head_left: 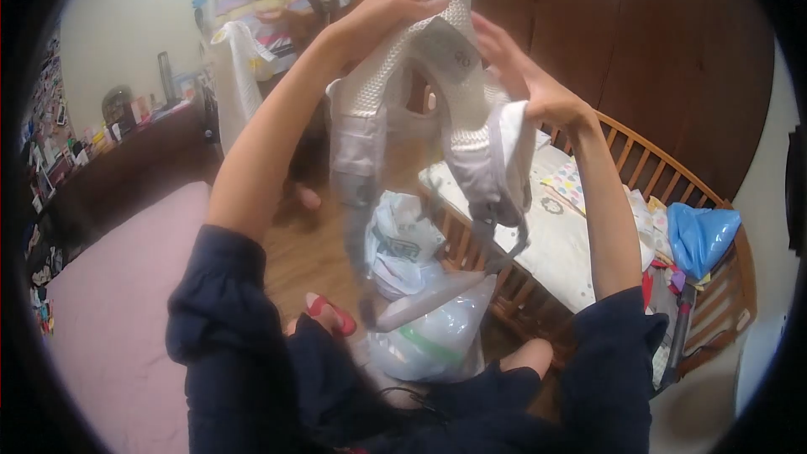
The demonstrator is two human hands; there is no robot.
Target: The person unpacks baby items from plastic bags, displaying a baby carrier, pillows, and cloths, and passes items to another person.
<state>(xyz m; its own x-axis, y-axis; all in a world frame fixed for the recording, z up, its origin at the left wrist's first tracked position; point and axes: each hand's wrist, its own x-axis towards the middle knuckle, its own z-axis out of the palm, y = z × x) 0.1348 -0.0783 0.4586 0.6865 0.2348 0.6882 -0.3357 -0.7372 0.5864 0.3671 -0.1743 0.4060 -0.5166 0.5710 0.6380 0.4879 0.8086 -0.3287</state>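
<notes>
Raised in front of me is a whitish-grey strapped carrier-like item (466, 130) with mesh edging and a dark grey label, its straps hanging down. My left hand (399, 13) grips its top edge at the upper middle, fingers bent over the mesh. At the item's right side is my right hand (534, 80), fingers bent behind the fabric and partly hidden. Below the hanging straps, white plastic bags (429, 332) rest between my legs, with another printed bag (403, 231) behind them.
A wooden crib (635, 147) with bedding, clothes and a blue bag (702, 240) stands at the right. On the left are a pink bed (134, 311) and a cluttered dresser (126, 155). Another person (265, 13) stands at the back, near a white cloth (235, 76).
</notes>
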